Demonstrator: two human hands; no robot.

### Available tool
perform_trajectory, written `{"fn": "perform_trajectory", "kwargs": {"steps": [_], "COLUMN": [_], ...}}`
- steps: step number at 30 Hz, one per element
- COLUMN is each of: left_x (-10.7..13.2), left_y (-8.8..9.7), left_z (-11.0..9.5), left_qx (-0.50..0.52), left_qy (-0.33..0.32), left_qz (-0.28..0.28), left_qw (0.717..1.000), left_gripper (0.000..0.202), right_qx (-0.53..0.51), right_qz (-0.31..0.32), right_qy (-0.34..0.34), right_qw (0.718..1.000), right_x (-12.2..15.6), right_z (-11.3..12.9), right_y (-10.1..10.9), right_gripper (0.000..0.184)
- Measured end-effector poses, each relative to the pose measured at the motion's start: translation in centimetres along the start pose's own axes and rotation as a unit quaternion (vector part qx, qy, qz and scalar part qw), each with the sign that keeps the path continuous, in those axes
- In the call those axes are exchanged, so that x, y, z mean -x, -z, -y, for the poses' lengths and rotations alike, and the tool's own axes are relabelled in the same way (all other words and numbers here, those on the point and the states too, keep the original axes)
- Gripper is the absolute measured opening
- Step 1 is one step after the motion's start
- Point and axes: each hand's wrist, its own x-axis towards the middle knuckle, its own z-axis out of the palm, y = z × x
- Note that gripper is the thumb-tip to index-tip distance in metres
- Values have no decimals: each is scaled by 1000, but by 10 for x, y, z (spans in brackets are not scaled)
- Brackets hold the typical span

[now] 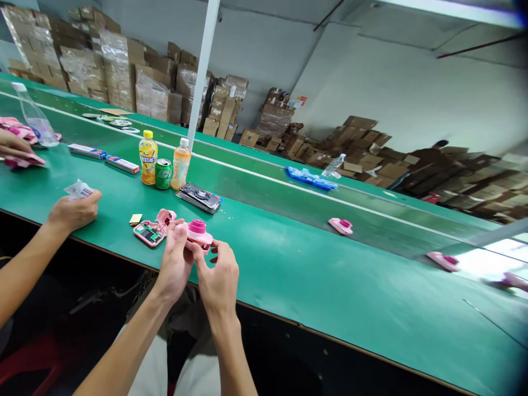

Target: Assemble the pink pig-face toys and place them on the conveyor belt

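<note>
Over the front edge of the green bench, my left hand (pixel 176 267) and my right hand (pixel 218 272) grip a pink toy camera (pixel 198 234) between them. Its darker pink lens points up, and a gap shows along the side of its casing near my right fingers. Just left of my left hand lies an opened pink camera half (pixel 149 233) with a green circuit board inside. Beside it a small pink casing part (pixel 166 216) stands up. A small pale yellow pad (pixel 136 219) rests close by.
Behind are a yellow-capped bottle (pixel 148 158), a green can (pixel 163 174), an orange drink bottle (pixel 180 165) and a flat dark device (pixel 200 197). A co-worker's hand (pixel 76 212) holds a white packet at left. Pink cameras (pixel 341 225) lie along the belt at right.
</note>
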Motion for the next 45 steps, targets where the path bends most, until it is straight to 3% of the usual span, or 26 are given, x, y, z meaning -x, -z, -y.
{"fn": "perform_trajectory", "kwargs": {"steps": [3, 6, 10, 16, 20, 26, 31, 35, 39, 42, 45], "left_x": [-1, -3, -6, -12, -12, -14, -14, -13, -14, -14, -13], "left_y": [2, 2, 1, -1, -2, -4, -4, -2, 0, 1, 1], "left_z": [1, -1, -2, 2, 8, 14, 20, 21, 19, 20, 25], "left_qx": [22, 28, -15, -23, 14, 49, 40, 37, 48, 57, 71], "left_qy": [28, 54, 16, -1, -2, 14, 6, 22, 51, 71, 83], "left_qz": [-19, -37, -32, -57, -28, -43, -66, -73, -72, -63, -59], "left_qw": [999, 997, 999, 998, 1000, 998, 997, 996, 995, 994, 992], "left_gripper": [21, 13, 15, 5, 24, 28, 27, 23, 16, 15, 13], "right_qx": [4, 15, -12, -51, -105, -198, -124, -33, 5, -2, -68], "right_qz": [-14, 17, 59, 73, 45, 33, -23, -74, -61, -40, -67], "right_qy": [-16, 3, 7, -31, -73, -110, -49, 83, 185, 197, 133], "right_qw": [1000, 1000, 998, 996, 991, 973, 991, 993, 981, 980, 986], "right_x": [4, 3, 1, -2, -7, -8, 1, 8, 11, 13, 13], "right_z": [-1, 0, -2, -5, -6, -17, -25, -36, -54, -60, -58], "right_y": [-4, -5, -3, -5, -11, -23, -25, -21, -12, -5, 0], "right_gripper": [49, 43, 36, 49, 47, 47, 44, 36, 29, 25, 23]}}
